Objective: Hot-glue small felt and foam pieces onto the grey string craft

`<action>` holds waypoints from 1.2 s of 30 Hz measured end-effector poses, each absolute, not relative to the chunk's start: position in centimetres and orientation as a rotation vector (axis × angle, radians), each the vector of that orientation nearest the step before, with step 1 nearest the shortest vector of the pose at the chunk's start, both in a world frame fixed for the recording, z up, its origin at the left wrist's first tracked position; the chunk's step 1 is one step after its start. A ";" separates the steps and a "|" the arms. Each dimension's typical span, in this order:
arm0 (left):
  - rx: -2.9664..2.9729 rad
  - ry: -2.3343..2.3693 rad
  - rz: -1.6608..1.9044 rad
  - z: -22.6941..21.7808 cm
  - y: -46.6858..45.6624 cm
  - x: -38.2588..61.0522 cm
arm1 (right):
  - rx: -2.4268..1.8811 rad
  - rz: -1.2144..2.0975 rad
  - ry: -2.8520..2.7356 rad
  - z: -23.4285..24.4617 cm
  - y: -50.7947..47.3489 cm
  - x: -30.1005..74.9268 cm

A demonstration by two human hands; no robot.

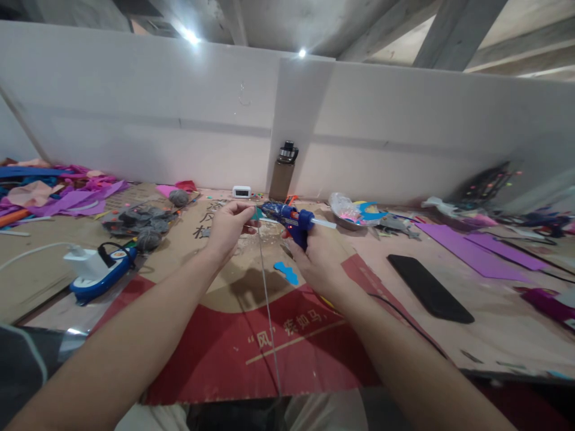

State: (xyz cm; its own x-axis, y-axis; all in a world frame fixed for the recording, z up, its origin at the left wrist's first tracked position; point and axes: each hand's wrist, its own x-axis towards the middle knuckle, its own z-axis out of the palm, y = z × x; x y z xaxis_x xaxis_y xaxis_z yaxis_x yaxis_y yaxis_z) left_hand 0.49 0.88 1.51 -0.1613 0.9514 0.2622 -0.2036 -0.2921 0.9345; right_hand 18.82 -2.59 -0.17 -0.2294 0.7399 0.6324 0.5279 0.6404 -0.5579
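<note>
My right hand [317, 254] is wrapped round a blue hot-glue gun [294, 220], its nozzle pointing left and a clear glue stick jutting out at the back. My left hand [230, 227] is closed in a pinch on a small teal piece [257, 214] right at the nozzle tip. A thin wire or rod [268, 299] runs down from that piece toward me. Both hands hover above a red and brown cardboard sheet [251, 347]. A blue cut-out shape [286, 272] lies on the cardboard under the gun.
A black phone [429, 288] lies to the right. A blue device with a white charger [101, 269] sits at left, near grey yarn balls [148, 227]. A water bottle [284, 170] and small white clock [241, 191] stand by the wall. Purple sheets [476, 251] and scraps [67, 194] flank the table.
</note>
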 end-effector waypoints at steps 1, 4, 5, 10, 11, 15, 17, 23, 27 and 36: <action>1.168 0.980 1.616 1.5 0.9 0.5 | -1.001 0.276 -1.909 -0.2 -2.6 18.8; 1.165 0.974 1.611 1.5 0.9 0.4 | -0.997 0.249 -1.916 -0.2 -2.5 18.9; 1.166 0.971 1.608 1.5 0.9 0.4 | -1.002 0.240 -1.918 -0.2 -2.5 18.9; 1.166 0.965 1.602 1.6 0.9 0.4 | -1.031 0.261 -1.920 -0.4 -2.4 18.9; 1.164 0.965 1.601 1.6 0.9 0.4 | -1.028 0.270 -1.920 -0.4 -2.4 18.9; 1.163 0.963 1.609 1.6 0.9 0.3 | -1.037 0.266 -1.931 -0.3 -2.5 18.9; 1.163 0.960 1.613 1.6 0.9 0.3 | -1.054 0.236 -1.938 -0.2 -2.6 18.9; 1.141 0.958 1.626 1.7 0.9 0.3 | -1.036 0.271 -1.943 -0.1 -2.8 18.9; 1.152 0.957 1.616 1.7 0.9 0.3 | -1.048 0.273 -1.925 -0.2 -2.7 18.9; 1.137 0.951 1.623 1.7 0.9 0.3 | -1.058 0.252 -1.924 -0.2 -2.7 18.8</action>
